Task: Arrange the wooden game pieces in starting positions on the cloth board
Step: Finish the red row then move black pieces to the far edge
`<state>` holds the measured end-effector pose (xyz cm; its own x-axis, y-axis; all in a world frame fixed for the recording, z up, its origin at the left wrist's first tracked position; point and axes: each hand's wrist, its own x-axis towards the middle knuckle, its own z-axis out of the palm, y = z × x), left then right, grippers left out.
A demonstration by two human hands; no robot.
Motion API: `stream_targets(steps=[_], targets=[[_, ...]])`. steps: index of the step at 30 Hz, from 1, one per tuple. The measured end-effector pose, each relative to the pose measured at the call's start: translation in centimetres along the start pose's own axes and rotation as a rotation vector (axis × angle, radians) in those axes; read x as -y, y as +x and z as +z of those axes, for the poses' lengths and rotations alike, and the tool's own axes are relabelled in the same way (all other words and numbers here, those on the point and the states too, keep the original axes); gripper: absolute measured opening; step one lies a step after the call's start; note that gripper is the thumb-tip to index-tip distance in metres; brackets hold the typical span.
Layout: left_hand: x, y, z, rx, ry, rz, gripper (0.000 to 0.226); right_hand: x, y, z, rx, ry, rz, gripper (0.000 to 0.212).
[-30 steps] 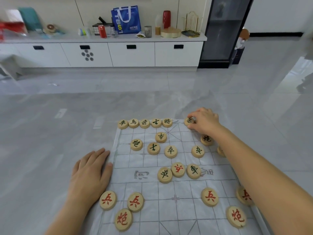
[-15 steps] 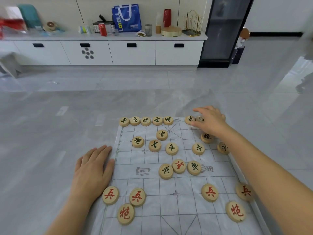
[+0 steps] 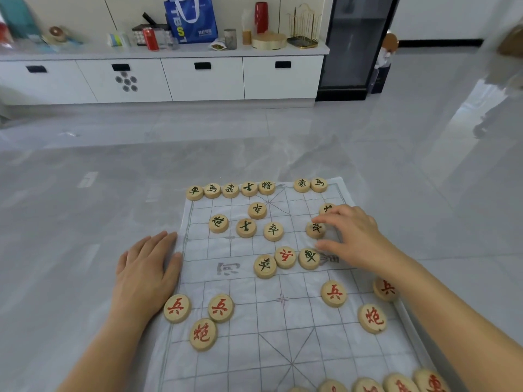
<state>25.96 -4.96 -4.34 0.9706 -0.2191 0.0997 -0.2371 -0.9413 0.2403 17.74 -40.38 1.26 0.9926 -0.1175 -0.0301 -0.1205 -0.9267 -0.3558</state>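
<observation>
Fingers [image 3: 328, 218] of right hand [image 3: 359, 236] touch dark-lettered piece [image 3: 315, 230].

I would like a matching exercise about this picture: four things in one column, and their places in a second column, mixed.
1 left hand
2 right hand
3 blue bag
4 cloth board

A on the white counter
B spread on the grey floor
C reaching a dark-lettered piece
D flat on the board's left edge

Pairs: 1-D, 2-C, 3-A, 4-B.
</observation>
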Motion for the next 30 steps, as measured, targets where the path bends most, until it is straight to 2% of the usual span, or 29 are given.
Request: stream_targets(steps=[4, 11, 15, 17, 19, 20, 24, 30], targets=[[0.1, 0.1, 0.2, 0.004, -0.006, 0.001, 0.062, 0.1, -1.1, 0.3, 0.027, -0.039, 0.019, 0.048], [0.2, 0.1, 0.3, -0.002, -0.008, 0.001, 0.063, 1.0, -1.4, 1.2, 0.102, -0.089, -0.061, 0.058], [0.3, 0.1, 0.3, -0.002, -0.004, -0.001, 0.064, 0.7, -0.9, 0.6, 0.107, -0.108, -0.132, 0.045], [0.4, 0.1, 0.3, 0.0, -0.002, 0.0, 0.065, -0.6, 0.7, -0.4, -0.051, 0.001, -0.052, 0.039], [0.4, 0.2, 0.3, 0.005, 0.002, -0.001, 0.066, -3.2, 3.3, -1.5, -0.266, 0.085, 0.116, 0.037], [0.4, 0.1, 0.3, 0.007, 0.005, -0.002, 0.067, -4.6, 4.6, -1.8, -0.318, 0.08, 0.189, 0.037], [0.3, 0.1, 0.3, -0.003, -0.001, -0.017, 0.067, -7.7, 8.5, -1.2, -0.223, -0.046, 0.299, 0.035], [0.2, 0.2, 0.3, -0.009, -0.005, -0.021, 0.068, -7.9, 11.0, -0.8, -0.202, -0.121, 0.288, 0.04]])
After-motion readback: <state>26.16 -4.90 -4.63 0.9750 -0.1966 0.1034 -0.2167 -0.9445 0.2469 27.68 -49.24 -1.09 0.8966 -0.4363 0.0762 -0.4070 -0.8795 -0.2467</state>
